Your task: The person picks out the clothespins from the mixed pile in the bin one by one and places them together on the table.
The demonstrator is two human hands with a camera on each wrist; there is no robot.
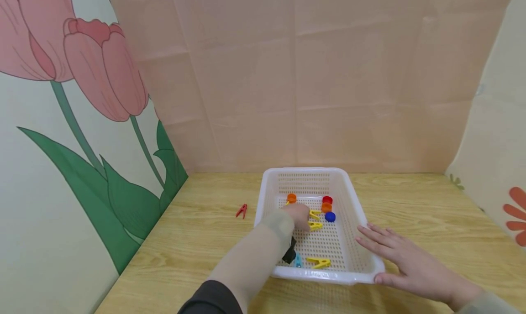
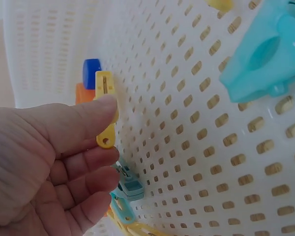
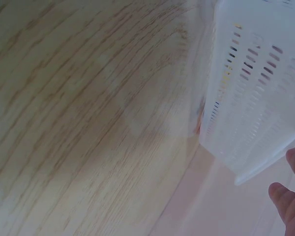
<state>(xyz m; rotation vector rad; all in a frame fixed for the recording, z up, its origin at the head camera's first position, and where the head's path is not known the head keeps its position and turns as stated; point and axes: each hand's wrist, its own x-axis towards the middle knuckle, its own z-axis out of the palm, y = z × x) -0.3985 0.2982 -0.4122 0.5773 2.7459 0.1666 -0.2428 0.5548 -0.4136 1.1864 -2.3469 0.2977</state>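
Observation:
My left hand (image 1: 297,216) reaches into a white perforated plastic basket (image 1: 361,209). In the left wrist view, its thumb and index finger pinch a yellow clothespin (image 2: 105,82); the other fingers are loosely bent. Beside and beneath that hand lie light-blue clothespins (image 2: 132,189), with more yellow ones at the bottom edge. A larger turquoise clothespin (image 2: 265,54) lies nearer that camera. My right hand (image 1: 404,261) rests at the basket's right rim, its fingers extended and the thumb by the near corner. Only some of its fingers (image 3: 282,199) show in the right wrist view.
Orange (image 1: 291,198), red (image 1: 327,199) and blue (image 1: 330,217) caps lie in the far part of the basket. A yellow clothespin (image 1: 318,262) lies at its near end. On the wooden table (image 1: 213,232), left of the basket, is a red clothespin (image 1: 241,211). A papered wall (image 1: 296,76) stands behind.

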